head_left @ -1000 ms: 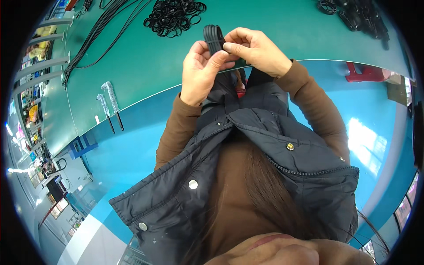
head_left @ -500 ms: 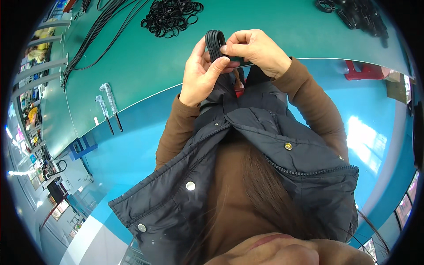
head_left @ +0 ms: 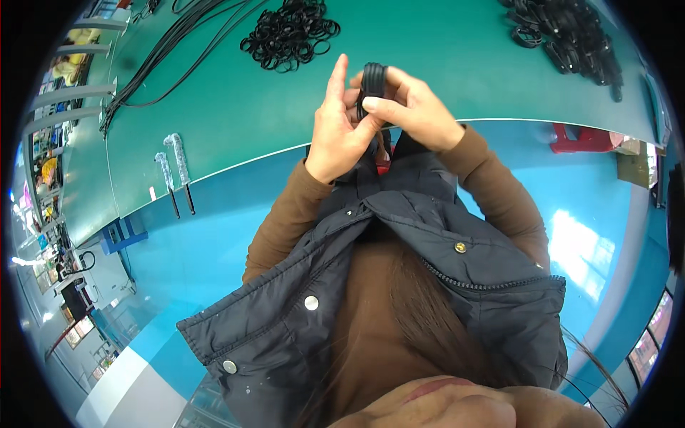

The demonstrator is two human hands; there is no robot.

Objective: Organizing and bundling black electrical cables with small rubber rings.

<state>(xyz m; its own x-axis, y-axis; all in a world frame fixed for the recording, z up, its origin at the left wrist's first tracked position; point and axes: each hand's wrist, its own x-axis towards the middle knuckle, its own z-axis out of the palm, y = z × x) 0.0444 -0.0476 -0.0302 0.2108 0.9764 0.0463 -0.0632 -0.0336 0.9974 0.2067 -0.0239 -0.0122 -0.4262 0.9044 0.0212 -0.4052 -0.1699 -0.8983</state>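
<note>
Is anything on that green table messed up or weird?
A little: two hook-topped sticks at the left lie with their black handles poking past the edge of the green table, so they could perhaps get bumped. I see nothing spilled or broken.

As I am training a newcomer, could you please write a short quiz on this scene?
1. True or false: the right hand touches the looped black bundle.
2. Which lies farther left on the green table: the pile of black rings or the heap of black coils?
3. How many black-handled tools lie at the table's edge, left of the left hand?

Key: 1. True. 2. The pile of black rings. 3. Two.
</note>
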